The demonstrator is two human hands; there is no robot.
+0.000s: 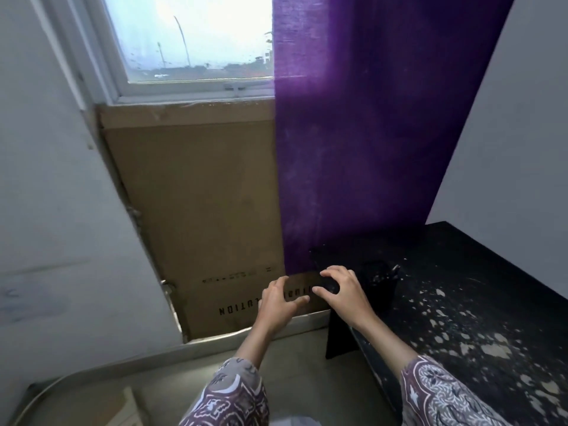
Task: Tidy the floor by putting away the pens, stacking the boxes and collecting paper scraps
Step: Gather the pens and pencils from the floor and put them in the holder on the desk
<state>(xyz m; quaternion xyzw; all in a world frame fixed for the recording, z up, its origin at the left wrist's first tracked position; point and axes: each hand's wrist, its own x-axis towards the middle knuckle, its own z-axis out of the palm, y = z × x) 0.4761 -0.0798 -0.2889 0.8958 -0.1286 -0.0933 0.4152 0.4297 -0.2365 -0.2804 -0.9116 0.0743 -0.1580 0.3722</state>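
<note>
both hands reach toward the table (479, 302) corner: right hand (341, 290) curls round something small and dark, perhaps a pen holder; left hand (278, 302) is spread, empty. steady it with the free hand before lifting.

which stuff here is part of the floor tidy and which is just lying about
Job in hand:
- large cardboard box leaning under the window
- cardboard piece on the floor
- left hand, right hand, both reaching forward

Just there:
- purple curtain
- black table, paint worn
- window
</note>
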